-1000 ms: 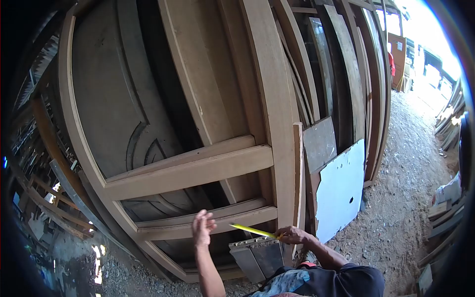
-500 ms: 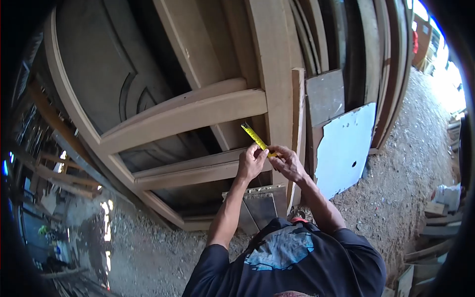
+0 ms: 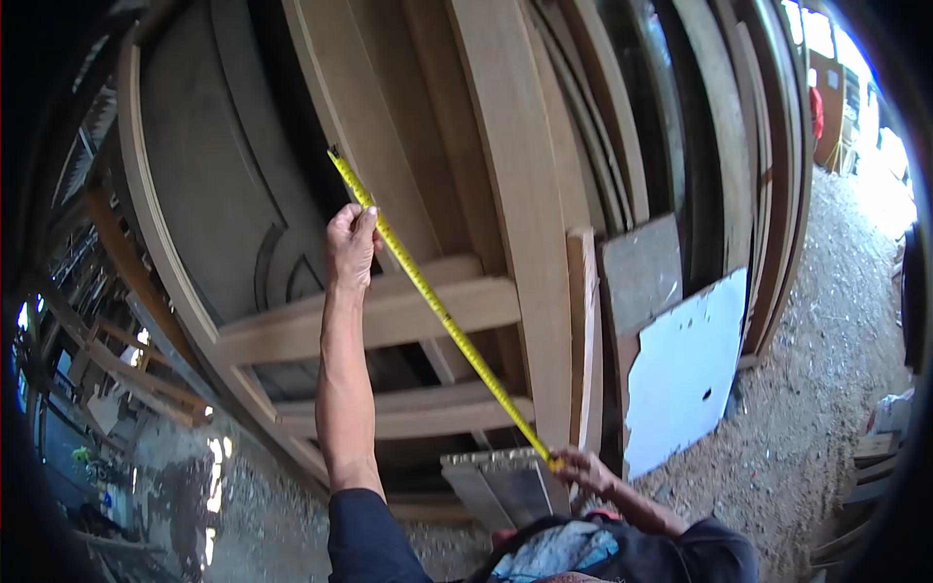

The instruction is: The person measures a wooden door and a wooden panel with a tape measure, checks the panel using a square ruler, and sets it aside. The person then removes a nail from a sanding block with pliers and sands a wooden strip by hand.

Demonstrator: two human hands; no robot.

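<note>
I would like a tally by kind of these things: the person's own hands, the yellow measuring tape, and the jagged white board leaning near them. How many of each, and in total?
Left hand and right hand: 2
Yellow measuring tape: 1
Jagged white board: 1
Total: 4

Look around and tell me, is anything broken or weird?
Yes, the white board leaning on the right looks damaged: its left edge is ragged instead of straight, and a dark spot, maybe a hole, shows toward its right side. The yellow measuring tape looks fine, stretched straight.
</note>
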